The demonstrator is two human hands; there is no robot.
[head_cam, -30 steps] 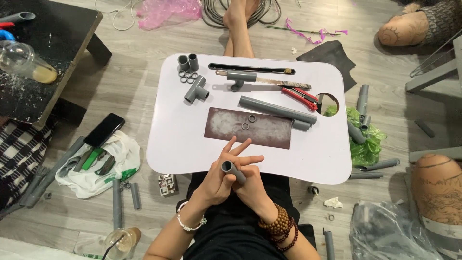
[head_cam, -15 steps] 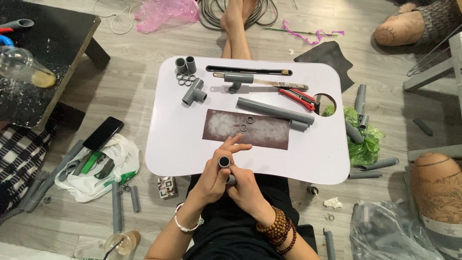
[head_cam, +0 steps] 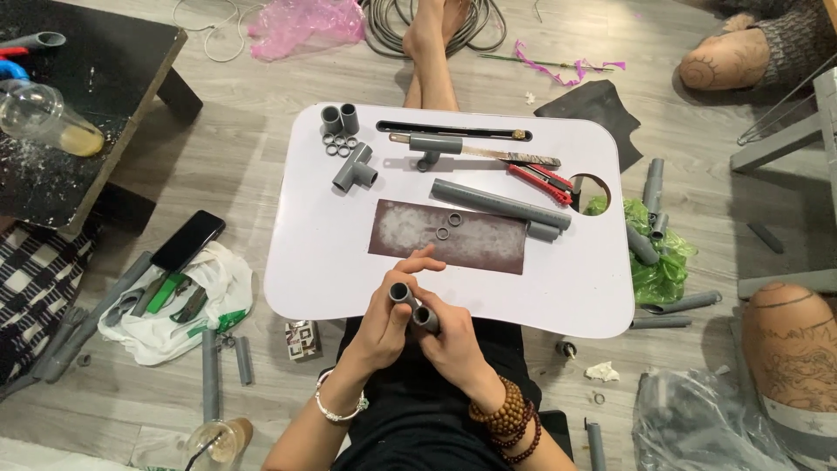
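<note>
- Holding two short grey pipe pieces end to end, the left hand (head_cam: pixel 384 318) grips the left pipe piece (head_cam: pixel 402 294) and the right hand (head_cam: pixel 449 344) grips the right pipe piece (head_cam: pixel 425 317), both closed around them just above the near edge of the white lap table (head_cam: pixel 314 253)
- Seen from the head camera, the two open ends face up toward the viewer and sit touching or nearly so; whether one is already seated in the other I cannot tell
- Keeping the two pieces on one straight line looks like the main care in this step, since a tilted start would likely jam a push fit
- Gripping close to the meeting ends, as both hands do, should give the best control; a slight twist while pressing would probably help
- Just beyond the hands lies a dark sheet of sandpaper (head_cam: pixel 410 240) dusted white, with small grey rings (head_cam: pixel 448 226) on it, handy for easing a tight end
- Farther back on the table sit a grey T-joint (head_cam: pixel 353 168), a long grey pipe (head_cam: pixel 497 202), a red utility knife (head_cam: pixel 540 181) and a small saw (head_cam: pixel 488 153), all well apart from the hands
- Working over the table seems wise, as loose bits would otherwise drop among the pipe offcuts (head_cam: pixel 649 218) on the floor
</note>
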